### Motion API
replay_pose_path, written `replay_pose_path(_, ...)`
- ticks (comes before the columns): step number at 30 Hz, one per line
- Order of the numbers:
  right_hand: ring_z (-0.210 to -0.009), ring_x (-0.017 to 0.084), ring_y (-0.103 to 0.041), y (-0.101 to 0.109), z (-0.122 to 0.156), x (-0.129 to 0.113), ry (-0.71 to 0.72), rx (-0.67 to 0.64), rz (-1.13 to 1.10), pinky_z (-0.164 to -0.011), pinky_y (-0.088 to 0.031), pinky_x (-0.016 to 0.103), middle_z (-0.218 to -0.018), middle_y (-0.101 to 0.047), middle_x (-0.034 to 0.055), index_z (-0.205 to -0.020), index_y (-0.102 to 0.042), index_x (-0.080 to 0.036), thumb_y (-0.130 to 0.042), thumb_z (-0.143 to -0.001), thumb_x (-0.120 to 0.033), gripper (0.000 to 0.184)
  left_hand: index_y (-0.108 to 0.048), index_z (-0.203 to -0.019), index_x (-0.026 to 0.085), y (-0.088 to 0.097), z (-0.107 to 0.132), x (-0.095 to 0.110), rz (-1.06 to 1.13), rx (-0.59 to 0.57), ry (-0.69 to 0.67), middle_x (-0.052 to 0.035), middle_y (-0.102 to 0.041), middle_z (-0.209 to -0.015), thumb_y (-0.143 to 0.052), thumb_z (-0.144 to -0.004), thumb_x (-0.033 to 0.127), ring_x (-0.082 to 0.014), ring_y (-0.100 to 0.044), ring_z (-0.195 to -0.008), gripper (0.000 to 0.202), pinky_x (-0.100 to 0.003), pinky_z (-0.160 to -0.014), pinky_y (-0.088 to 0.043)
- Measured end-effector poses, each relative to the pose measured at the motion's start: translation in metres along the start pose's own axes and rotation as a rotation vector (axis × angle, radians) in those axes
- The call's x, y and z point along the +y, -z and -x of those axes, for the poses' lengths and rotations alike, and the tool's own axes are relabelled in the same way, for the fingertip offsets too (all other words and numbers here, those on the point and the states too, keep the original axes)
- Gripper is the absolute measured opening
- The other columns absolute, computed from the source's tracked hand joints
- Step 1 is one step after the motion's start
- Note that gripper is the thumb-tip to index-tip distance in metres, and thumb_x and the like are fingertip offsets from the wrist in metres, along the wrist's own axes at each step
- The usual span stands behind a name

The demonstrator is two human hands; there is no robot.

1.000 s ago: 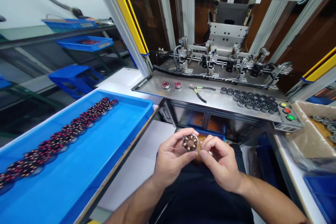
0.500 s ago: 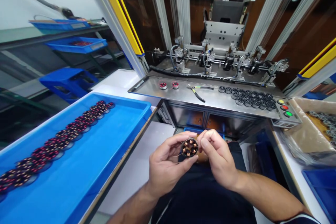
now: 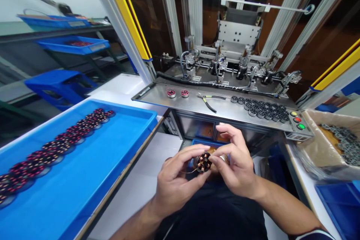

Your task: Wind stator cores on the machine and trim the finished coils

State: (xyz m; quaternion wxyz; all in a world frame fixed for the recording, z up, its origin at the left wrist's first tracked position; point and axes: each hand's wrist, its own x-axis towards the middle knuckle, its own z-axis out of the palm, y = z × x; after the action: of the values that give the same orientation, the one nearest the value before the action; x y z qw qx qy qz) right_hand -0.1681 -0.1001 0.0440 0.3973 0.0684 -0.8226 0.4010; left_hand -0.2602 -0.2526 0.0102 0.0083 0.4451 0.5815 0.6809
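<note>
My left hand (image 3: 174,182) grips a small round stator with copper windings (image 3: 203,162) between thumb and fingers, low in the middle of the view. My right hand (image 3: 234,165) pinches at the stator's right edge with thumb and forefinger, its other fingers lifted. A thin wire trails from the stator toward my left hand. Both hands hover above my lap, in front of the steel machine shelf (image 3: 197,107).
A blue tray (image 3: 84,165) at the left holds a long row of wound stators (image 3: 56,144). On the shelf lie two wound stators (image 3: 177,93), pliers (image 3: 209,102), several unwound dark cores (image 3: 260,107) and three buttons (image 3: 297,119). A lined box of cores (image 3: 334,135) stands at the right.
The stator has tilted and sunk a little between my hands. My right hand's fingers have lifted and spread while its thumb and forefinger stay at the stator. The view has drifted left.
</note>
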Motion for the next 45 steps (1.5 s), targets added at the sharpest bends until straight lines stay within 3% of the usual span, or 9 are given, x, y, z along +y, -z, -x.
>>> replay_pose_path(9, -0.105, 0.02, -0.06, -0.011, 0.013, -0.005, -0.383, 0.123, -0.326, -0.092, -0.046, 0.038, -0.125, -0.057, 0.0088, -0.079, -0.062, -0.021, -0.065, -0.095, -0.026, 0.017, -0.076, -0.104, 0.021, -0.006, -0.01, 0.013, 0.325, 0.091, 0.175, -0.009, -0.08, -0.104, -0.086, -0.068, 0.01, -0.0224, -0.076, -0.1, 0.04, -0.025, -0.087, -0.061)
replay_pose_path(12, -0.113, 0.024, -0.058, -0.015, 0.018, -0.002, -0.38, 0.188, -0.428, -0.091, -0.047, 0.038, -0.127, -0.056, 0.011, -0.094, -0.063, -0.022, -0.069, -0.092, -0.036, 0.015, -0.076, -0.103, 0.022, -0.007, -0.012, 0.012, 0.344, 0.122, 0.177, -0.0085, -0.08, -0.102, -0.087, -0.068, 0.013, -0.0223, -0.077, -0.098, 0.038, -0.026, -0.084, -0.062)
replay_pose_path(15, -0.106, 0.023, -0.059, -0.019, 0.024, 0.0, -0.366, 0.19, -0.53, -0.083, -0.05, 0.036, -0.117, -0.059, 0.0103, -0.109, -0.061, -0.024, -0.078, -0.083, -0.044, 0.037, -0.076, -0.103, 0.021, -0.006, -0.012, 0.009, 0.309, 0.148, 0.166, -0.0098, -0.079, -0.103, -0.087, -0.069, 0.014, -0.0229, -0.076, -0.097, 0.037, -0.028, -0.082, -0.063)
replay_pose_path(21, -0.073, 0.014, -0.057, -0.02, 0.024, -0.003, -0.353, 0.113, -0.524, -0.068, -0.047, 0.028, -0.077, -0.06, 0.0009, -0.08, -0.064, -0.02, -0.07, -0.092, -0.032, 0.017, -0.076, -0.104, 0.023, -0.003, -0.013, 0.003, 0.302, 0.148, 0.117, -0.0074, -0.075, -0.103, -0.087, -0.066, 0.011, -0.0208, -0.072, -0.101, 0.042, -0.025, -0.082, -0.06)
replay_pose_path(28, -0.069, 0.015, -0.057, -0.016, 0.014, -0.006, -0.433, 0.087, -0.513, -0.062, -0.047, 0.028, -0.075, -0.061, 0.0015, -0.082, -0.066, -0.019, -0.071, -0.09, -0.039, 0.022, -0.075, -0.106, 0.023, -0.004, -0.012, 0.004, 0.273, 0.121, 0.081, -0.0074, -0.073, -0.101, -0.085, -0.067, 0.011, -0.021, -0.071, -0.096, 0.042, -0.028, -0.08, -0.06)
replay_pose_path(33, -0.067, 0.014, -0.058, -0.011, 0.011, -0.011, -0.283, 0.096, -0.399, -0.063, -0.048, 0.029, -0.071, -0.061, 0.0016, -0.076, -0.066, -0.019, -0.066, -0.094, -0.028, 0.02, -0.075, -0.106, 0.021, -0.004, -0.011, 0.006, 0.2, 0.123, 0.007, -0.0101, -0.075, -0.099, -0.084, -0.065, 0.009, -0.0223, -0.072, -0.09, 0.044, -0.028, -0.073, -0.061)
replay_pose_path(38, -0.073, 0.016, -0.061, -0.005, 0.013, -0.012, -0.12, 0.086, -0.297, -0.065, -0.051, 0.03, -0.079, -0.064, 0.0038, -0.092, -0.069, -0.021, -0.064, -0.093, -0.018, 0.006, -0.075, -0.108, 0.022, -0.003, -0.015, 0.01, 0.222, 0.103, 0.003, -0.0098, -0.075, -0.099, -0.082, -0.066, 0.008, -0.0211, -0.072, -0.085, 0.044, -0.027, -0.071, -0.061)
replay_pose_path(42, -0.08, 0.02, -0.062, -0.001, 0.008, -0.008, 0.006, 0.056, -0.228, -0.068, -0.054, 0.035, -0.089, -0.064, 0.0082, -0.113, -0.066, -0.021, -0.062, -0.09, -0.012, 0.025, -0.076, -0.105, 0.021, -0.002, -0.019, 0.014, 0.317, 0.051, 0.046, -0.0109, -0.074, -0.097, -0.082, -0.069, 0.016, -0.0207, -0.072, -0.08, 0.037, -0.029, -0.07, -0.06)
replay_pose_path(45, -0.077, 0.02, -0.061, 0.002, 0.001, -0.008, 0.086, 0.028, -0.193, -0.065, -0.054, 0.035, -0.087, -0.065, 0.0079, -0.113, -0.066, -0.021, -0.062, -0.09, -0.012, 0.025, -0.077, -0.104, 0.023, -0.003, -0.022, 0.016, 0.361, 0.017, 0.088, -0.0092, -0.074, -0.094, -0.083, -0.071, 0.022, -0.0207, -0.072, -0.081, 0.034, -0.028, -0.071, -0.06)
